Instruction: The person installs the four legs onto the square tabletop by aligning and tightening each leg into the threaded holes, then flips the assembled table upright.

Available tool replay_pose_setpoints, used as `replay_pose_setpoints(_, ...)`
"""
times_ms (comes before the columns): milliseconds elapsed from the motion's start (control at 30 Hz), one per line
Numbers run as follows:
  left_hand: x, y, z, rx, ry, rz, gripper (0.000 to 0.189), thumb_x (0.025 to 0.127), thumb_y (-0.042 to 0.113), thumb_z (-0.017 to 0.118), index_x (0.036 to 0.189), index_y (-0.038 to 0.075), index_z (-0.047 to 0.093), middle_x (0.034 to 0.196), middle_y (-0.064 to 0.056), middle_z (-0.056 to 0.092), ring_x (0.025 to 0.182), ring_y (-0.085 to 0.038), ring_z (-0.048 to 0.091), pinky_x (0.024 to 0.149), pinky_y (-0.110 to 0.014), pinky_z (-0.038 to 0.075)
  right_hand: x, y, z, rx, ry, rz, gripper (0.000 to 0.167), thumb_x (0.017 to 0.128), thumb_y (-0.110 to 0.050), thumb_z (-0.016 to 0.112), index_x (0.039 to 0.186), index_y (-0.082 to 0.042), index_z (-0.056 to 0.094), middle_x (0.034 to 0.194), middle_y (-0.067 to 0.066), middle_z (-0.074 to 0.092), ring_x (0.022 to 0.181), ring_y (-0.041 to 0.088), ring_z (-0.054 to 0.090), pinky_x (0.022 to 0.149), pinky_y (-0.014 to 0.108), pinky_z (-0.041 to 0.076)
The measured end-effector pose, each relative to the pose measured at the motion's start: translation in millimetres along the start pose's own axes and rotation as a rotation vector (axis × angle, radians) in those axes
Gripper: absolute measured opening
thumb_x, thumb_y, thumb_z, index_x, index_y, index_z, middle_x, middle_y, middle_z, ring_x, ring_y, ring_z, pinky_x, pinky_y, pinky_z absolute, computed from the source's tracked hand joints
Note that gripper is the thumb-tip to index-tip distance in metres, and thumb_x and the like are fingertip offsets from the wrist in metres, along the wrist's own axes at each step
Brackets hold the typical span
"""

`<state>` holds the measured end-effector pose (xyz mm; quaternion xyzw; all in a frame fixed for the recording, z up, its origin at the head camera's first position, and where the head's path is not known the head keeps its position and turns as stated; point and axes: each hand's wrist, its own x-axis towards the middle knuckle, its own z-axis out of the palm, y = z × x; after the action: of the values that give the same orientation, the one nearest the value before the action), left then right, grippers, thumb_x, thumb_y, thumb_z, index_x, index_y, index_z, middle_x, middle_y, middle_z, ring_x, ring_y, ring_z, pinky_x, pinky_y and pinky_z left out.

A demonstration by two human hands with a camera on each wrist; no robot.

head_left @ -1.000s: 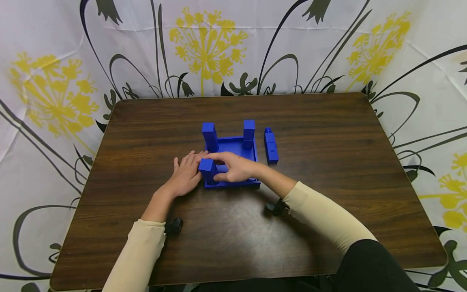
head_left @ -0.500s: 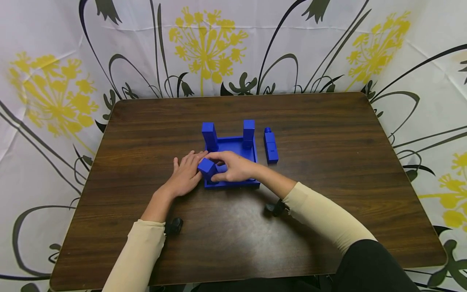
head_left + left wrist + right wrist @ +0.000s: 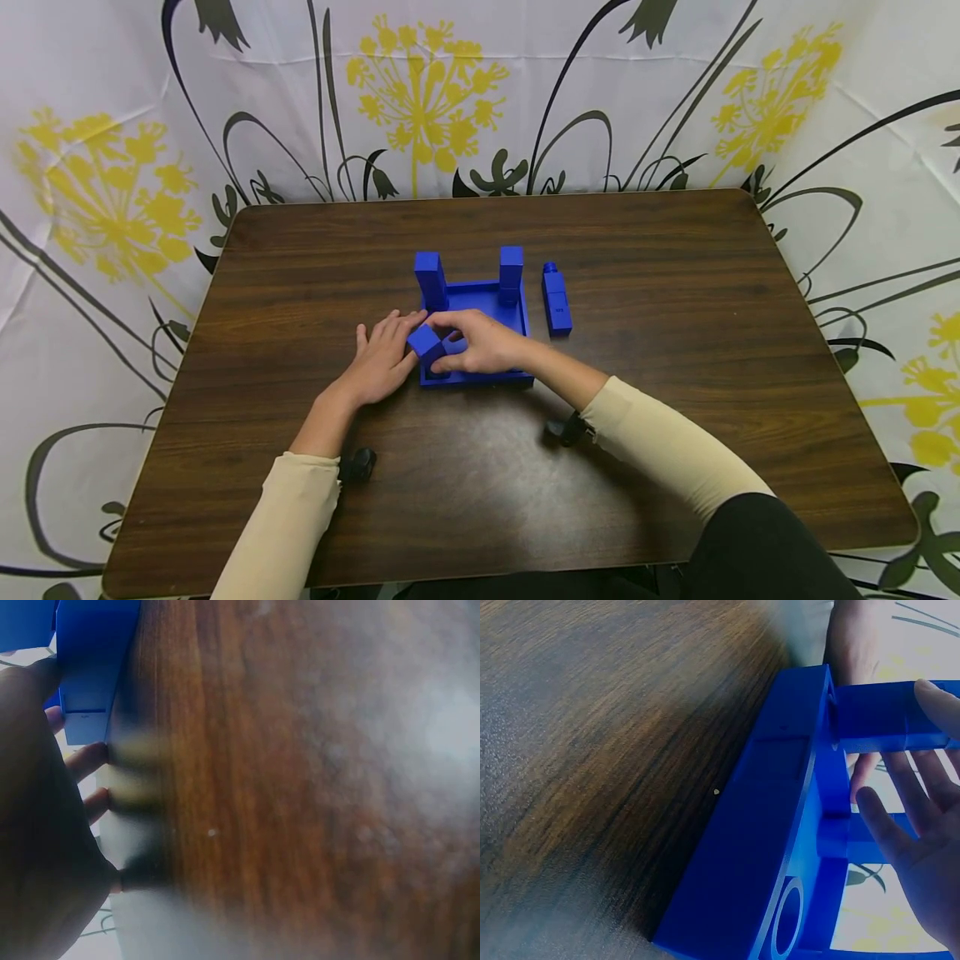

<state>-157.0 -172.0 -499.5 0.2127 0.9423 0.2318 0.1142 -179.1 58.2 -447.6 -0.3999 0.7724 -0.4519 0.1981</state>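
Observation:
My right hand (image 3: pixel 480 343) holds a blue square post (image 3: pixel 426 343) between thumb and fingers. The post stands in the near left corner of a shallow blue square tray (image 3: pixel 487 379), its top turned askew to the tray's sides. In the right wrist view the thumb lies on the post (image 3: pixel 885 716), and a round socket (image 3: pixel 787 919) shows in another corner. My left hand (image 3: pixel 378 358) rests with fingers outstretched against the tray's left side. Two more blue posts rise at the far corners, one on the left (image 3: pixel 431 279) and one on the right (image 3: pixel 512 273).
A loose blue post (image 3: pixel 557 300) with a narrower round end lies on the brown wooden table (image 3: pixel 660 333), right of the tray. Behind the table hangs a white cloth (image 3: pixel 292 75) with yellow and grey plant prints.
The post in my right hand has twisted about its upright axis, from nearly square with the tray to askew. My right thumb has shifted slightly leftward; the left hand stays put.

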Motion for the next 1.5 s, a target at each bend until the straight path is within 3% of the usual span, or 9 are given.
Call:
replay_pose_setpoints(367, -0.5, -0.1, 0.0, -0.001, -0.004, 0.005, 0.060, 0.103, 0.025, 0.045, 0.156, 0.025, 0.018, 0.158, -0.011, 0.024, 0.148, -0.036, 0.006, 0.104, -0.072, -0.007, -0.5, 4, 4, -0.078, 0.060, 0.001, 0.046, 0.082, -0.019, 0.081, 0.122, -0.010, 0.060, 0.107, -0.002, 0.067, 0.102, 0.015, 0.063, 0.095, 0.040, 0.048)
replay_pose_setpoints(667, -0.4, -0.7, 0.6, 0.001, -0.005, 0.009, 0.057, 0.106, 0.036, 0.040, 0.157, 0.025, 0.017, 0.158, -0.012, 0.024, 0.148, -0.036, 0.005, 0.104, -0.073, -0.007, 0.4, 2, 5, -0.117, 0.081, -0.004, 0.046, 0.081, -0.021, 0.082, 0.120, -0.010, 0.061, 0.103, -0.002, 0.067, 0.097, 0.012, 0.063, 0.091, 0.038, 0.050)
replay_pose_setpoints(800, 0.2, -0.9, 0.6, 0.008, -0.003, 0.009, 0.054, 0.105, 0.034, 0.041, 0.155, 0.022, 0.022, 0.159, -0.011, 0.023, 0.148, -0.036, 0.006, 0.104, -0.073, -0.007, -0.4, 1, 4, -0.130, 0.065, -0.001, 0.056, 0.083, -0.022, 0.081, 0.131, -0.008, 0.057, 0.112, 0.001, 0.065, 0.100, 0.013, 0.062, 0.091, 0.039, 0.049)
replay_pose_setpoints(933, 0.9, -1.8, 1.4, 0.018, 0.001, 0.011, 0.050, 0.103, 0.030, 0.042, 0.149, 0.015, 0.029, 0.159, -0.011, 0.023, 0.148, -0.036, 0.006, 0.104, -0.073, -0.006, -0.7, 1, 3, -0.126, 0.034, -0.022, 0.067, 0.085, -0.024, 0.079, 0.141, -0.008, 0.049, 0.133, 0.004, 0.057, 0.107, 0.015, 0.057, 0.094, 0.041, 0.048)
replay_pose_setpoints(1067, 1.3, -1.5, 1.0, 0.022, -0.008, -0.002, 0.050, 0.104, 0.033, 0.041, 0.148, 0.011, 0.031, 0.158, -0.013, 0.024, 0.148, -0.035, 0.005, 0.104, -0.072, -0.007, -0.6, 1, 0, -0.062, -0.007, -0.042, 0.069, 0.086, -0.017, 0.077, 0.145, -0.009, 0.044, 0.147, 0.005, 0.046, 0.125, 0.017, 0.048, 0.100, 0.042, 0.044)
replay_pose_setpoints(1300, 0.3, -0.8, 0.3, 0.006, -0.027, -0.025, 0.058, 0.105, 0.040, 0.039, 0.154, 0.013, 0.024, 0.159, -0.015, 0.022, 0.148, -0.035, 0.003, 0.105, -0.070, -0.009, -0.3, 1, -4, 0.017, -0.089, -0.072, 0.071, 0.087, 0.001, 0.066, 0.151, -0.011, 0.037, 0.153, 0.006, 0.039, 0.138, 0.013, 0.036, 0.109, 0.035, 0.035)
replay_pose_setpoints(1500, -0.9, -1.9, 1.0, -0.001, -0.014, -0.003, 0.058, 0.105, 0.033, 0.039, 0.158, 0.021, 0.018, 0.160, -0.010, 0.020, 0.148, -0.036, 0.004, 0.104, -0.072, -0.008, 0.3, 2, -6, 0.063, -0.129, -0.085, 0.066, 0.089, 0.001, 0.064, 0.150, -0.007, 0.039, 0.152, 0.009, 0.040, 0.140, 0.012, 0.033, 0.111, 0.033, 0.030)
